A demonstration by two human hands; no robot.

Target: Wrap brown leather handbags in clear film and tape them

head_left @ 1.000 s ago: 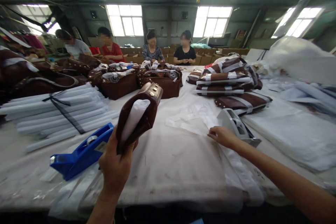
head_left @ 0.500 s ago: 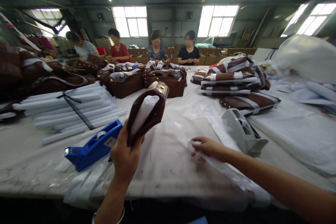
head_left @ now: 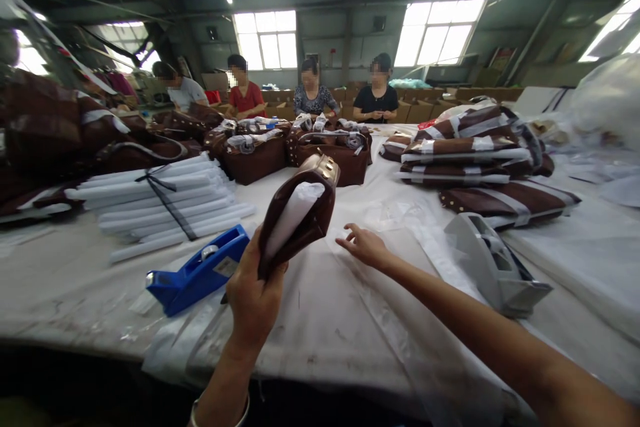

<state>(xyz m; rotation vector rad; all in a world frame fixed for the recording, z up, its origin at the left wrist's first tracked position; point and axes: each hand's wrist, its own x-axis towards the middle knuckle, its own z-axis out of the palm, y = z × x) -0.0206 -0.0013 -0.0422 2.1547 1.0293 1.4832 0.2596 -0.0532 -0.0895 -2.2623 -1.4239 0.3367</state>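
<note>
My left hand [head_left: 253, 297] is closed round the lower end of a brown leather piece [head_left: 301, 212] with gold studs, held up above the table. A white paper wrap [head_left: 293, 215] lies inside its fold. My right hand [head_left: 364, 246] reaches over the table with fingers spread, resting on a clear plastic bag [head_left: 400, 267] that lies flat on the white table cover. A blue tape dispenser [head_left: 200, 269] sits just left of my left hand. A grey tape dispenser [head_left: 495, 265] stands right of my right arm.
A tied bundle of white paper rolls [head_left: 160, 203] lies at left. Brown bags [head_left: 295, 150] stand mid-table, and wrapped brown pieces are stacked at right [head_left: 475, 153]. Several people sit at the far side [head_left: 310, 90]. White sheets [head_left: 590, 240] lie far right.
My right hand has moved left from beside the grey dispenser, sliding over the plastic bag toward the brown piece. My left hand keeps holding the piece up; the view has shifted.
</note>
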